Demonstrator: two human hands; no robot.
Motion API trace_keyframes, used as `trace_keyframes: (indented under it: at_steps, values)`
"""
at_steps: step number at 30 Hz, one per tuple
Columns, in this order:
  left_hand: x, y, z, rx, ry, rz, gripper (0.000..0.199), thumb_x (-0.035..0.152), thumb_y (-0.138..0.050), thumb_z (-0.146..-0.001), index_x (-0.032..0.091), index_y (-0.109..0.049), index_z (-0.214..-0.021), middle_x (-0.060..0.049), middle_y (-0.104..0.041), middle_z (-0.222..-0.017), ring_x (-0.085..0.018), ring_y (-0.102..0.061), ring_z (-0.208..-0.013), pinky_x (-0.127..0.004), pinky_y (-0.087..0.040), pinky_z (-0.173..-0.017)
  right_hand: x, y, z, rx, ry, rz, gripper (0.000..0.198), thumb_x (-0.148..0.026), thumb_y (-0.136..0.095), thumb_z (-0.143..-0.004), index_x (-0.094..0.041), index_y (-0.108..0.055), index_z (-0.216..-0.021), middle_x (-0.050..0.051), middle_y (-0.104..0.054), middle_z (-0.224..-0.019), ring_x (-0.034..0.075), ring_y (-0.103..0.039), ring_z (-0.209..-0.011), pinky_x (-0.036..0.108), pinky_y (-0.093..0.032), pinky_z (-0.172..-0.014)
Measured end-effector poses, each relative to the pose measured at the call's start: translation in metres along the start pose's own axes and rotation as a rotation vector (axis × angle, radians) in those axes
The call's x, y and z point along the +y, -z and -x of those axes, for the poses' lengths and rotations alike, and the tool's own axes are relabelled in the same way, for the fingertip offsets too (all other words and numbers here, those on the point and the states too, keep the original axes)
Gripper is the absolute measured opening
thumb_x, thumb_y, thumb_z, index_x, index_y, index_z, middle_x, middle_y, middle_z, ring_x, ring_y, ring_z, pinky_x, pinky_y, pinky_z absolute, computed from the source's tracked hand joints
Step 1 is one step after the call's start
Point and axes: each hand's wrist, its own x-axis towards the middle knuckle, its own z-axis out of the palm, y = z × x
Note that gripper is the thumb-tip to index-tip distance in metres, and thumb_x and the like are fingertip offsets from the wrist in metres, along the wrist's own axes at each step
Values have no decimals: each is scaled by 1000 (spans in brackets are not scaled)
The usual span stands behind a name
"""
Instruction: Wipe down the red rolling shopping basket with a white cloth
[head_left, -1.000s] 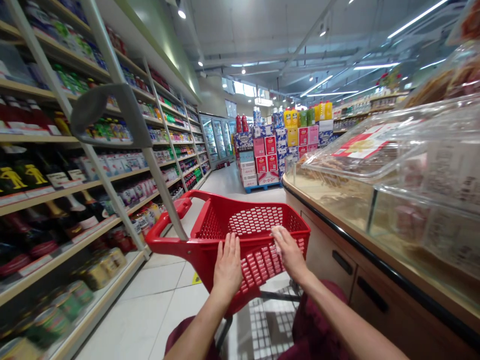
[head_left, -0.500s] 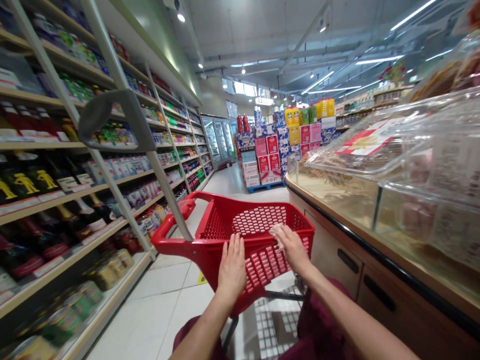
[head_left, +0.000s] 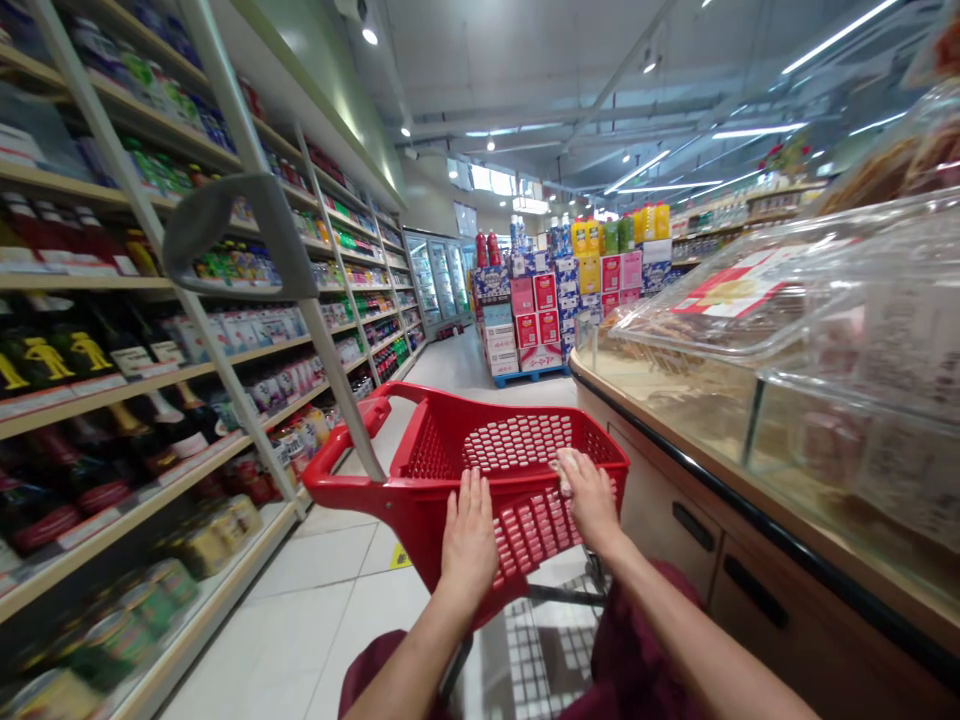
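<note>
A red plastic shopping cart (head_left: pixel 420 490) stands sideways before me, with a grey loop handle (head_left: pixel 274 240) on a tall metal pole at its left end. My left hand (head_left: pixel 469 535) lies flat against the near side of the basket, fingers straight and fingertips at the rim. Over by the basket's right end, my right hand (head_left: pixel 592 500) presses a crumpled white cloth (head_left: pixel 568 470) against the rim. Part of the cloth is hidden under the fingers. Through the perforated far wall of the basket the floor shows.
Tall shelves (head_left: pixel 217 370) of bottles and cans line the left side. On the right runs a wooden display counter (head_left: pixel 667 440) with clear plastic food boxes (head_left: pixel 712 290) on it. Stacked drink cartons (head_left: pixel 536 310) stand on a blue pallet (head_left: pixel 531 377) ahead. Tiled floor (head_left: pixel 322 580) lies beneath the cart.
My right hand has slid slightly to the right along the rim with the cloth. My left hand stays flat on the basket side, and the cart has not moved.
</note>
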Motion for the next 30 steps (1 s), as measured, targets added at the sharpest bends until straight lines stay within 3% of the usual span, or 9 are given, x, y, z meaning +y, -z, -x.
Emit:
trace_keyframes:
  at_steps: [4, 9, 10, 15, 20, 25, 28, 30]
  values:
    - [0, 2, 0, 0, -20, -10, 61, 20, -37, -73, 7, -24, -131, -13, -19, -141, -24, -8, -131, -43, -21, -103, -20, -3, 5, -80, 263, -70, 58, 0, -33, -74, -26, -40, -126, 5, -39, -133, 19, -31, -123, 42, -28, -96]
    - [2, 1, 0, 14, -4, -10, 61, 20, -38, -72, 7, -26, -131, -14, -21, -140, -25, -9, -131, -45, -15, -104, -1, 0, 3, 7, -32, 11, 55, 0, -31, -72, -21, -48, -120, 11, -43, -128, 25, -37, -119, 49, -30, -92]
    - [2, 0, -1, 21, 4, -12, 61, 20, -38, -72, 7, -26, -131, -14, -22, -140, -25, -10, -130, -45, -15, -105, -2, 0, 3, 6, -32, 9, 56, 1, -31, -71, -21, -47, -121, 11, -43, -129, 25, -36, -119, 48, -30, -92]
    - [2, 2, 0, 7, -5, -21, 61, 21, -37, -72, 7, -26, -130, -13, -21, -140, -24, -10, -131, -44, -12, -106, -20, -3, 2, -89, 228, -44, 58, -1, -31, -74, -25, -40, -126, 5, -39, -133, 20, -31, -123, 43, -28, -95]
    - [1, 5, 1, -11, -11, -15, 64, 20, -39, -70, 7, -25, -131, -13, -20, -141, -24, -10, -131, -44, -13, -105, 22, 3, -1, -32, -54, 101, 55, -1, -31, -73, -20, -45, -122, 10, -42, -130, 26, -35, -120, 50, -29, -92]
    - [1, 3, 2, -7, -17, -17, 61, 19, -37, -72, 7, -26, -131, -13, -20, -140, -24, -9, -131, -46, -13, -105, 71, 17, -2, -79, 84, 79, 54, -2, -32, -74, -24, -46, -121, 5, -42, -131, 20, -36, -120, 41, -31, -93]
    - [3, 1, 1, 4, -18, -24, 63, 18, -38, -70, 5, -25, -130, -13, -19, -141, -25, -9, -131, -46, -13, -105, 80, 22, -4, -28, -92, 94, 49, -4, -34, -74, -22, -51, -116, 7, -48, -125, 23, -42, -114, 43, -36, -87]
    - [4, -1, 1, 10, 7, -30, 64, 17, -38, -69, 5, -25, -130, -14, -19, -140, -26, -9, -130, -46, -14, -105, 69, 20, -3, 1, -134, 79, 47, -5, -34, -74, -19, -51, -116, 10, -48, -124, 23, -42, -114, 41, -38, -86]
